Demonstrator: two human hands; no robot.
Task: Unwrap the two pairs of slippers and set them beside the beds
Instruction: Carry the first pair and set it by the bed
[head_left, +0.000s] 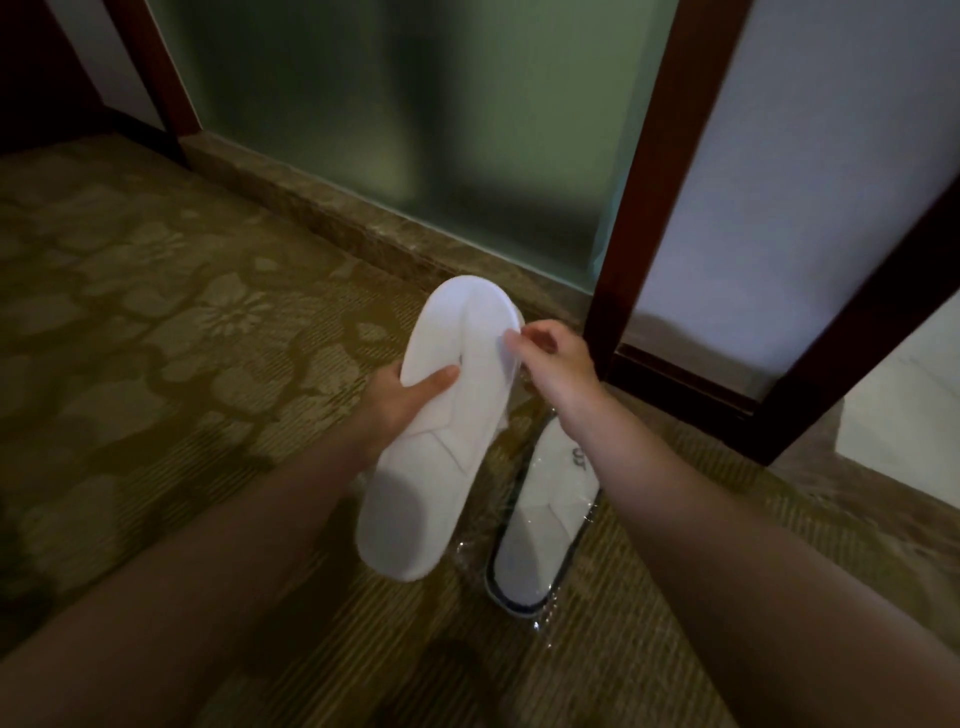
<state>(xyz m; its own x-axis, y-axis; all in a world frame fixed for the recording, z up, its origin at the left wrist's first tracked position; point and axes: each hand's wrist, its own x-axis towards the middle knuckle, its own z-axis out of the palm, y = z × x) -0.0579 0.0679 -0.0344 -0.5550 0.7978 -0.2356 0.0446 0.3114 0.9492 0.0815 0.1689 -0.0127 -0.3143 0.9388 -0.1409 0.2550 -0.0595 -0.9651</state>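
Observation:
A white slipper pair (441, 431) is held flat together above the carpet, heel end pointing away from me. My left hand (400, 402) grips its left edge, thumb on top. My right hand (550, 364) pinches the far right rim of the pair, where a thin clear film seems to show. Below and to the right, a second white slipper pair (545, 525) lies on the carpet inside clear plastic wrap, with a dark trim at its near end and a small logo on top.
Patterned olive carpet (171, 338) covers the floor. A stone threshold (363, 234) runs under a frosted glass panel (415, 130). A dark wooden door frame (654, 208) and an open door (857, 364) stand to the right.

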